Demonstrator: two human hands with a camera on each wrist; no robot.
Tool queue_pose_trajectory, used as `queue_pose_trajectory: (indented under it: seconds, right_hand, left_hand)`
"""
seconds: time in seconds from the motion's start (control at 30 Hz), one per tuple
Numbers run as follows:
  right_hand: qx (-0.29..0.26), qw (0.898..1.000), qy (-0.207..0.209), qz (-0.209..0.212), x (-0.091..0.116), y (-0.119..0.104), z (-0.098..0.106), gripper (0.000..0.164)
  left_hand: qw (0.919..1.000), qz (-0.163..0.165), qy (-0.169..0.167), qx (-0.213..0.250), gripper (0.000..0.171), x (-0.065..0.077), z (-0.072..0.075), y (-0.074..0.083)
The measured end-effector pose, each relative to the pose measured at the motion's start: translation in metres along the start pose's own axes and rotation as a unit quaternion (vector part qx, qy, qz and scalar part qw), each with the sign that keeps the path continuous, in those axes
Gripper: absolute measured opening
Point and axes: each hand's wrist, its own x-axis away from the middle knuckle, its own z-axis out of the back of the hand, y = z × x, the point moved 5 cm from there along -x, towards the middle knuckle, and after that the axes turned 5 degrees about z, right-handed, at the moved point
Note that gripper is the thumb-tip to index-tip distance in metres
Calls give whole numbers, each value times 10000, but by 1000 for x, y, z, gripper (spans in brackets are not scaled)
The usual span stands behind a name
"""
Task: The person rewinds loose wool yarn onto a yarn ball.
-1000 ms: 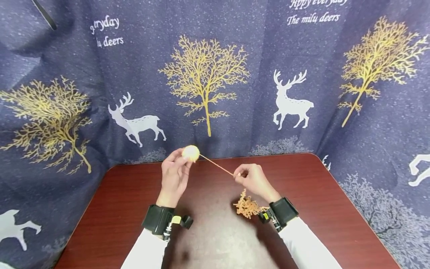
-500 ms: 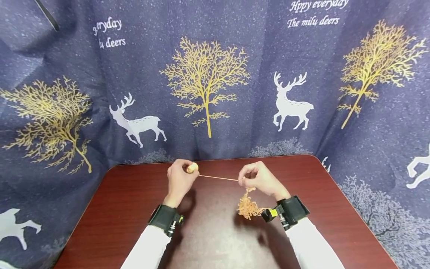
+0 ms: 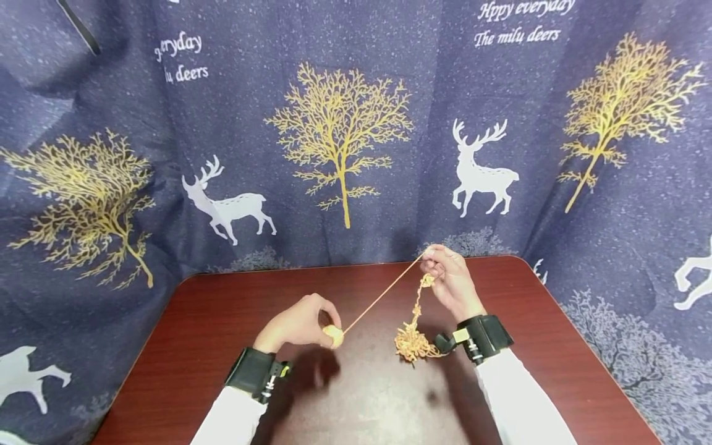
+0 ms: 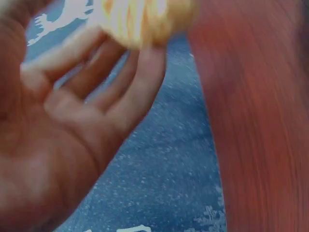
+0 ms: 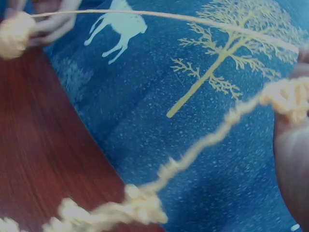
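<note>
A small ball of yellow-orange yarn (image 3: 334, 335) is gripped at the fingertips of my left hand (image 3: 303, 321), low over the table's middle; the left wrist view shows its wound strands (image 4: 145, 19). From it a single taut strand (image 3: 384, 294) slants up to the right. My right hand (image 3: 452, 278) pinches that strand between thumb and fingertips, higher and farther back. Crinkled loose yarn (image 3: 417, 309) hangs from the right hand down to a tangled clump (image 3: 413, 343) beside the right wrist camera. In the right wrist view the kinked yarn (image 5: 203, 145) droops below the straight strand.
The reddish-brown table (image 3: 222, 309) has rounded back corners. Right behind its back edge hangs a dark blue curtain (image 3: 389, 154) printed with trees and deer. Both wrists wear black straps with cameras (image 3: 484, 337).
My left hand went up to down, turning over with the yarn ball and moving nearer to me. My right hand rose and moved right, drawing the strand into a steep slant and lifting some crinkled yarn.
</note>
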Motion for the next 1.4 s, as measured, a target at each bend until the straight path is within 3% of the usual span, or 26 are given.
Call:
queue_pose_trajectory:
  seconds: [0.1, 0.2, 0.27, 0.4, 0.53, 0.63, 0.73, 0.83, 0.9, 0.93, 1.0, 1.03, 1.1, 1.17, 1.27, 1.33, 1.4]
  right_hand:
    - [-323, 9968, 729, -82, -2, 5, 11, 27]
    - [-519, 9904, 1257, -233, -1, 11, 20, 23]
    - [-435, 9878, 1458, -327, 0, 15, 25, 23]
    - [276, 9876, 1459, -509, 3, 23, 30, 27]
    - [1469, 9789, 1199, -757, 9, 31, 33, 17]
    - [2564, 9582, 859, -931, 13, 35, 35, 10]
    - [3690, 9231, 166, -1070, 17, 37, 34, 8]
    - [4586, 8770, -915, -1100, 22, 37, 28, 9]
    - [4793, 8542, -1706, -1073, 27, 36, 22, 13]
    - [4792, 8463, -2065, -1073, 29, 36, 19, 16]
    - [4612, 8376, -2708, -1115, 34, 33, 13, 21]
    - [4466, 8364, -2973, -1124, 36, 32, 9, 21]
    - [4076, 8396, -3387, -1194, 39, 28, 4, 18]
    - [3662, 8468, -3679, -1161, 41, 22, -1, 14]
    - [2789, 8714, -3897, -1045, 42, 12, -8, 10]
    - [2150, 8883, -3950, -929, 41, 6, -11, 10]
    - [1543, 9036, -3926, -749, 39, 0, -13, 11]
  left_hand:
    - [9911, -436, -761, 997, 23, 6, -2, 9]
    - [9629, -1058, -1270, 2132, 26, 11, 1, 18]
    - [9328, -1619, -1458, 2872, 25, 14, 6, 24]
    - [8512, -2689, -1396, 4286, 24, 17, 21, 33]
    - [7788, -3246, -647, 5329, 21, 17, 36, 32]
    - [7227, -3107, 287, 6168, 23, 15, 46, 25]
    - [6537, -2701, 1300, 6949, 25, 13, 55, 15]
    - [5994, -2151, 2261, 7371, 19, 10, 61, 5]
    - [5758, -1796, 2833, 7456, 16, 8, 63, -2]
    - [5693, -1628, 3125, 7428, 16, 7, 63, -6]
    - [5703, -1302, 3692, 7222, 15, 6, 64, -12]
    - [5768, -1145, 3990, 7036, 16, 5, 64, -16]
    - [6017, -809, 4597, 6481, 16, 5, 64, -22]
    - [6417, -398, 5178, 5644, 16, 7, 62, -27]
    - [7087, 302, 5823, 3972, 22, 12, 59, -30]
    - [7521, 720, 5985, 2665, 27, 15, 57, -30]
    - [7898, 910, 5871, 1528, 30, 15, 54, -28]
